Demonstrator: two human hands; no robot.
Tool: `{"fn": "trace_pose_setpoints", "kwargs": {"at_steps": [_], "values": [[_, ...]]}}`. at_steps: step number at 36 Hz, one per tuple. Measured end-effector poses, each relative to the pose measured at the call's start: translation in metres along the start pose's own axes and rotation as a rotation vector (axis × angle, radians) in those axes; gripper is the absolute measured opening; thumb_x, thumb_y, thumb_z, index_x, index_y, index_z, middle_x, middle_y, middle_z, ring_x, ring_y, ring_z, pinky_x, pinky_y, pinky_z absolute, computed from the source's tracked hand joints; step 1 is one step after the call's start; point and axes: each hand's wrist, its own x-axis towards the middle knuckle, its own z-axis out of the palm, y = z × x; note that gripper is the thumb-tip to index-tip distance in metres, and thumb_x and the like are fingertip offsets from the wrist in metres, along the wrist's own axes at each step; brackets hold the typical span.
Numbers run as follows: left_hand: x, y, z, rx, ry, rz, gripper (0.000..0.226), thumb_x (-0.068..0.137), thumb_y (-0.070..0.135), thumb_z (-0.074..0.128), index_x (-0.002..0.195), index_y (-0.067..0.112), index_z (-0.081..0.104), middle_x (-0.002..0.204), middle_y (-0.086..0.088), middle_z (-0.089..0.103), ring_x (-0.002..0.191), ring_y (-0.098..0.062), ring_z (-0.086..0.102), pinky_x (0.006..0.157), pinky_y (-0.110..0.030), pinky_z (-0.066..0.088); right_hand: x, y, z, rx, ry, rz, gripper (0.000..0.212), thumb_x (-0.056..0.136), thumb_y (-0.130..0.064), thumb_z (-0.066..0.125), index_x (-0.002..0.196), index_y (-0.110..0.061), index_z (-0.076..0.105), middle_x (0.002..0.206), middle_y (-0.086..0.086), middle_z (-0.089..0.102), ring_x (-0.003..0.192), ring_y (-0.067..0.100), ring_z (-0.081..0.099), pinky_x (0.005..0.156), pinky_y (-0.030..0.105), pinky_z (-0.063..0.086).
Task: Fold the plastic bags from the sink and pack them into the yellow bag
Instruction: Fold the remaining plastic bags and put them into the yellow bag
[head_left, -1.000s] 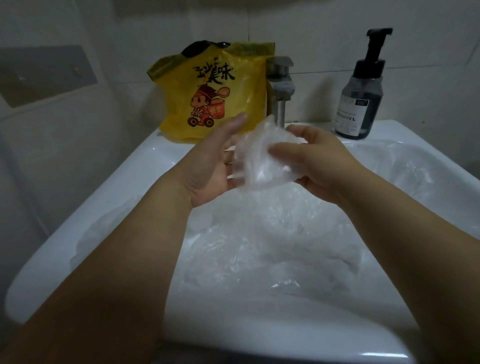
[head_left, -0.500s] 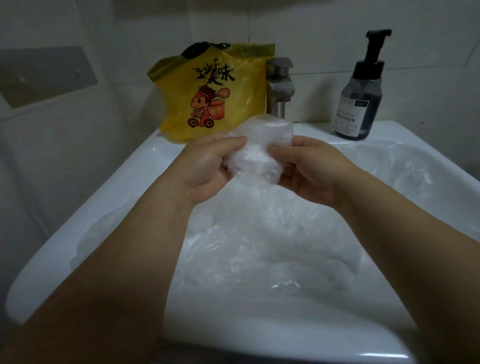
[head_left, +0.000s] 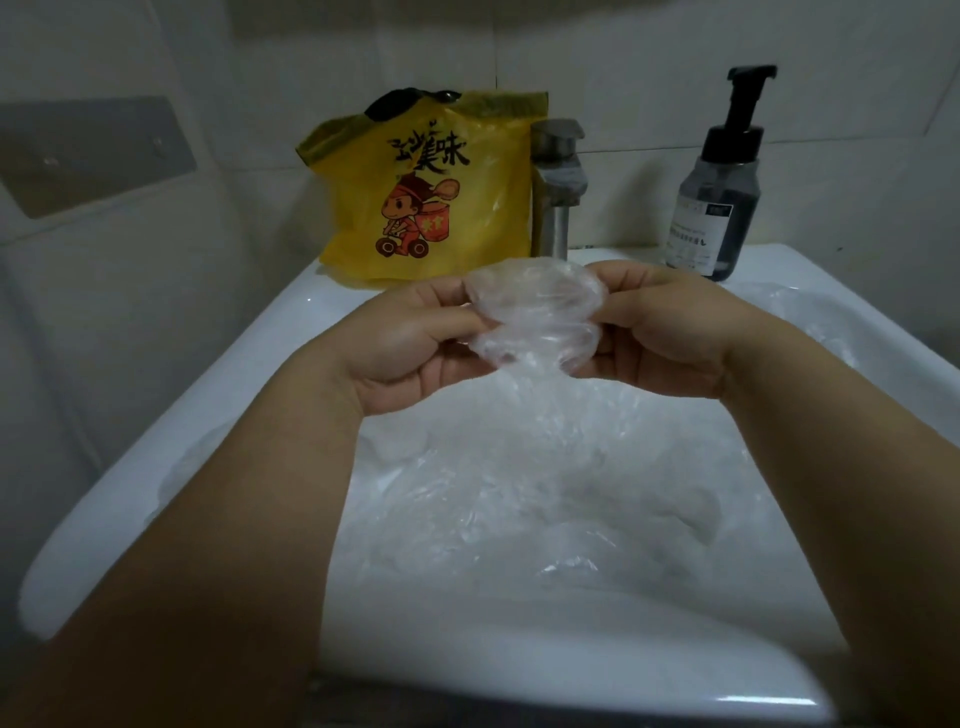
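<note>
Lying crumpled across the bowl of the white ceramic sink (head_left: 249, 379), nearest the viewer, is a loose heap of thin clear plastic bags (head_left: 519, 493); it spreads from the left slope to the right wall of the basin. Two bare forearms reach over the near rim and meet above that heap.

Between the hands hangs a small, partly folded clear plastic bag (head_left: 535, 312), gathered into a rounded wad and held in the air above the pile, clear of the sink. The left hand (head_left: 410, 343) pinches its left edge, fingers (head_left: 431, 296) curled in and thumb pressed against the film. The right hand (head_left: 670, 338) pinches the right edge the same way, its fingers (head_left: 639, 317) bent and closed on the plastic.

Beyond the hands, on the sink's back ledge, a yellow plastic bag printed with a cartoon figure and black characters (head_left: 441, 197) stands upright against the tiled wall. Just beside it on the right rises a brushed metal tap (head_left: 558, 192). Farther right stands a dark pump bottle with a white label (head_left: 719, 202). A grey metal plate (head_left: 93, 156) is fixed to the left wall.
</note>
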Motion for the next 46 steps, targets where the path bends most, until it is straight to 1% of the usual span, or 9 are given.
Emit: {"fn": "trace_pose_setpoints", "kwargs": {"at_steps": [7, 10, 12, 16, 23, 29, 35, 39, 46], "values": [[-0.002, 0.002, 0.002, -0.054, 0.013, 0.013, 0.04, 0.094, 0.0, 0.045, 0.067, 0.012, 0.073, 0.064, -0.007, 0.069, 0.059, -0.013, 0.07, 0.049, -0.016, 0.055, -0.003, -0.003, 0.0, 0.044, -0.026, -0.022, 0.051, 0.095, 0.01, 0.034, 0.063, -0.009, 0.067, 0.062, 0.011, 0.065, 0.052, 0.019, 0.063, 0.049, 0.025, 0.055], [-0.001, 0.0, 0.002, -0.045, 0.02, 0.018, 0.054, 0.097, -0.001, 0.042, 0.053, 0.014, 0.07, 0.064, -0.007, 0.067, 0.06, -0.015, 0.07, 0.049, -0.019, 0.056, -0.005, -0.006, 0.002, 0.064, -0.047, -0.017, 0.037, 0.085, 0.004, 0.037, 0.067, -0.005, 0.067, 0.067, 0.013, 0.064, 0.056, 0.022, 0.062, 0.053, 0.028, 0.056], [-0.001, 0.001, 0.003, -0.05, 0.044, 0.014, 0.055, 0.095, -0.005, 0.037, 0.054, 0.01, 0.069, 0.063, -0.009, 0.065, 0.058, -0.018, 0.068, 0.05, -0.024, 0.057, -0.007, -0.008, 0.005, 0.086, -0.048, 0.005, 0.03, 0.074, -0.009, 0.041, 0.061, -0.002, 0.067, 0.068, 0.015, 0.061, 0.059, 0.026, 0.059, 0.056, 0.031, 0.057], [0.001, 0.001, 0.006, 0.001, 0.137, 0.027, 0.05, 0.095, 0.015, 0.044, 0.052, 0.008, 0.068, 0.059, -0.006, 0.061, 0.054, -0.016, 0.06, 0.052, -0.026, 0.056, -0.002, -0.002, 0.008, -0.087, 0.15, -0.037, 0.045, 0.096, -0.035, 0.048, 0.077, 0.002, 0.064, 0.072, 0.015, 0.067, 0.068, 0.028, 0.066, 0.064, 0.036, 0.06], [0.008, -0.01, 0.012, 0.365, 0.33, 0.156, 0.006, 0.08, 0.009, 0.074, 0.078, 0.008, 0.068, 0.079, -0.003, 0.069, 0.079, -0.015, 0.066, 0.07, -0.021, 0.057, 0.003, 0.005, 0.012, -0.384, 0.268, -0.106, 0.02, 0.075, 0.001, 0.072, 0.092, -0.005, 0.067, 0.104, 0.013, 0.066, 0.096, 0.025, 0.067, 0.086, 0.034, 0.057], [0.005, -0.009, 0.012, 0.408, 0.297, 0.198, 0.029, 0.076, -0.006, 0.073, 0.084, 0.023, 0.073, 0.105, -0.004, 0.069, 0.101, -0.022, 0.068, 0.088, -0.031, 0.056, 0.003, 0.005, 0.007, -0.464, 0.285, -0.09, 0.04, 0.073, 0.007, 0.073, 0.105, -0.016, 0.066, 0.117, 0.003, 0.064, 0.11, 0.022, 0.062, 0.101, 0.04, 0.048], [0.004, -0.011, 0.012, 0.595, 0.363, 0.282, 0.032, 0.078, 0.001, 0.076, 0.097, 0.026, 0.071, 0.117, 0.011, 0.062, 0.112, -0.011, 0.06, 0.096, -0.027, 0.051, 0.003, 0.01, 0.005, -0.808, 0.324, -0.179, 0.053, 0.08, -0.002, 0.073, 0.128, -0.018, 0.059, 0.1, -0.002, 0.061, 0.071, 0.005, 0.058, 0.048, 0.005, 0.043], [0.006, -0.015, 0.012, 0.732, 0.389, 0.399, 0.042, 0.078, 0.003, 0.077, 0.119, 0.013, 0.068, 0.122, 0.01, 0.057, 0.115, -0.007, 0.056, 0.1, -0.021, 0.046, 0.005, 0.014, 0.004, -0.909, 0.371, -0.28, 0.044, 0.087, -0.008, 0.067, 0.13, -0.017, 0.058, 0.084, -0.014, 0.055, 0.069, -0.001, 0.053, 0.049, 0.0, 0.038], [0.007, -0.015, 0.004, 0.933, 0.464, 0.511, 0.007, 0.087, 0.022, 0.07, 0.091, 0.027, 0.067, 0.077, 0.015, 0.056, 0.067, -0.001, 0.05, 0.058, -0.003, 0.038, 0.004, 0.012, 0.007, -0.985, 0.372, -0.33, 0.023, 0.095, -0.022, 0.057, 0.116, -0.018, 0.063, 0.084, -0.003, 0.063, 0.082, 0.018, 0.065, 0.064, 0.017, 0.05]]}}
